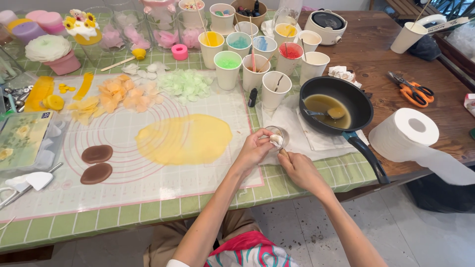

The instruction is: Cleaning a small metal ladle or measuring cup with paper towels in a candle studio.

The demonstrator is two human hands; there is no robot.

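1. Nearest the camera, two bare forearms reach out over the front edge of the worktop (pixel 148 210), which wears a green checked cloth.
2. Left hand (pixel 254 150) curls its fingers around a small clear glass cup (pixel 275 133), pinching a white lump at its rim.
3. Right hand (pixel 297 165) sits just below the cup, closed in a loose fist around something thin; what it holds is hidden.
4. That cup stands on white paper at the right edge of a pale silicone mat (pixel 123 148) printed with pink circles.
5. On the mat lie a flat yellow sheet (pixel 184 139) and two brown ovals (pixel 96 163).
6. Orange petals (pixel 118 96) and pale green petals (pixel 184 85) are heaped along the mat's far side.
7. Paper cups (pixel 257 54) of coloured wax stand in a cluster beyond the glass cup.
8. Just right of the hands, a black pan (pixel 356 101) holds amber liquid and a spoon.
9. Farther right lie a paper towel roll (pixel 403 133) and orange scissors (pixel 413 91).
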